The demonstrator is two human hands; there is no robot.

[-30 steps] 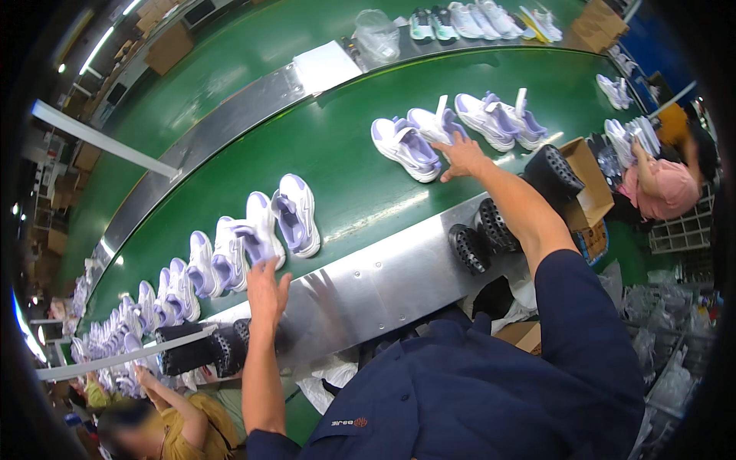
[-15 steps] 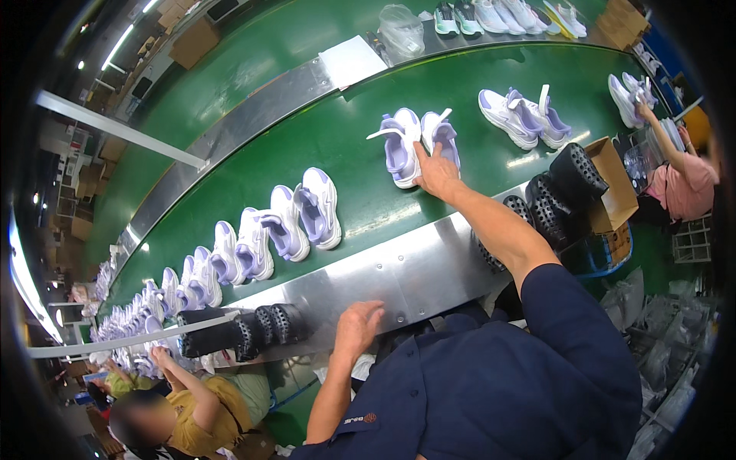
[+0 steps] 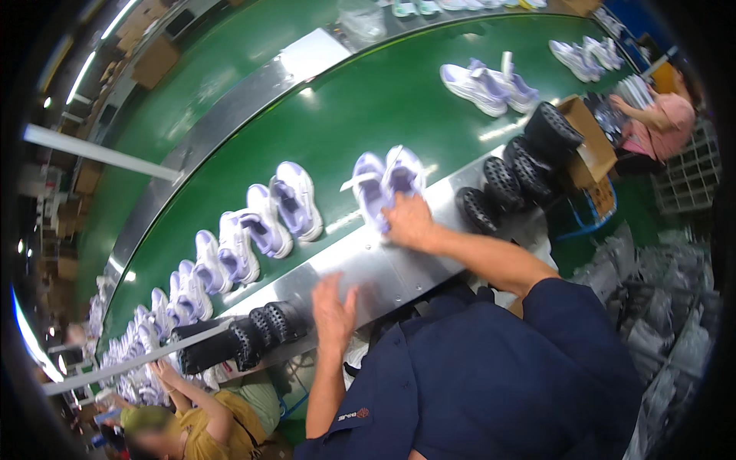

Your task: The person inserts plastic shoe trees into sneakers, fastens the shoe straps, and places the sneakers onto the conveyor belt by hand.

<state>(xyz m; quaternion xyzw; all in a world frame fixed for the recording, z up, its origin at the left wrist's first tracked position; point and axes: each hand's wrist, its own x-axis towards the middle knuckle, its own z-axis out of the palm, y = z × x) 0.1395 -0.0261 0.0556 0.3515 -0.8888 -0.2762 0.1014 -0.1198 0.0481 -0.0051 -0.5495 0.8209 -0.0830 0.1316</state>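
A pair of white and lavender sneakers (image 3: 369, 188) stands at the near side of the green belt, toes pointing away from me. My right hand (image 3: 412, 222) is closed at the heel end of this pair, its fingers reaching in by the shoe collars; the fingertips are partly hidden. Over the metal ledge (image 3: 376, 268) my left hand (image 3: 333, 310) is raised with fingers apart, slightly smeared, and holds nothing. To its upper left, a row of similar sneakers (image 3: 297, 201) runs along the belt.
Black studded blocks (image 3: 502, 184) and an open cardboard box (image 3: 589, 146) sit at the right; more studded blocks (image 3: 268, 328) lie at the left. Another sneaker pair (image 3: 491, 86) stands farther along the green belt (image 3: 330, 123). Co-workers sit at lower left and far right.
My right hand has drawn the sneaker pair toward me, to the near side of the belt. My left hand has risen and moved left, its fingers spreading. The whole view has shifted.
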